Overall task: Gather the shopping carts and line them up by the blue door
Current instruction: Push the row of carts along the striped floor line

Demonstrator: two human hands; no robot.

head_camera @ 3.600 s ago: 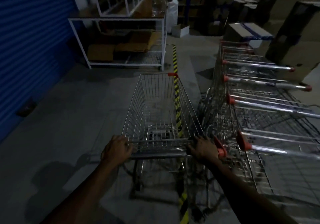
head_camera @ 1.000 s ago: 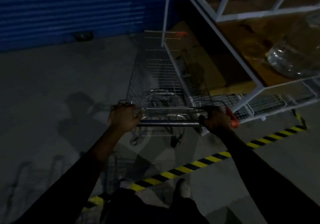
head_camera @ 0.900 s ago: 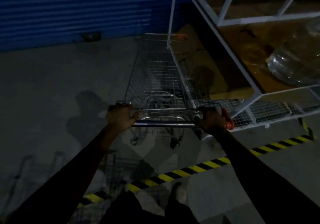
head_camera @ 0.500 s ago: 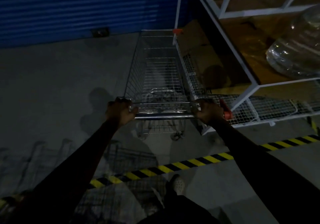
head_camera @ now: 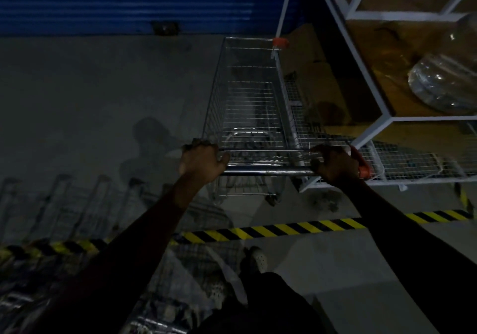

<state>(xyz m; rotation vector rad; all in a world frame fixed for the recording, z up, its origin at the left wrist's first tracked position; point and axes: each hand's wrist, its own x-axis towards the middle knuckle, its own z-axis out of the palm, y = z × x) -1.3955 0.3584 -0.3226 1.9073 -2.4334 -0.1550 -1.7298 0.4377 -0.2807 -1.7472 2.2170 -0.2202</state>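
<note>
A wire shopping cart (head_camera: 247, 96) with orange corner caps stands in front of me, its nose pointing at the blue roller door (head_camera: 129, 0). My left hand (head_camera: 201, 160) grips the left end of its metal handle bar (head_camera: 268, 171). My right hand (head_camera: 335, 164) grips the right end, beside the orange end cap. The cart's right side runs close along a white metal rack (head_camera: 374, 93). The cart's basket holds nothing I can see.
The white rack holds cardboard on its low wire shelf and a clear water jug (head_camera: 444, 85) on a brown shelf. Yellow-black hazard tape (head_camera: 271, 230) crosses the concrete floor under my arms. My feet (head_camera: 254, 258) stand just behind it. Cart shadows fall at lower left.
The cart has rolled forward toward the blue door, alongside the white rack. The hazard tape now lies behind the cart's wheels. Both hands keep their grip on the handle.
</note>
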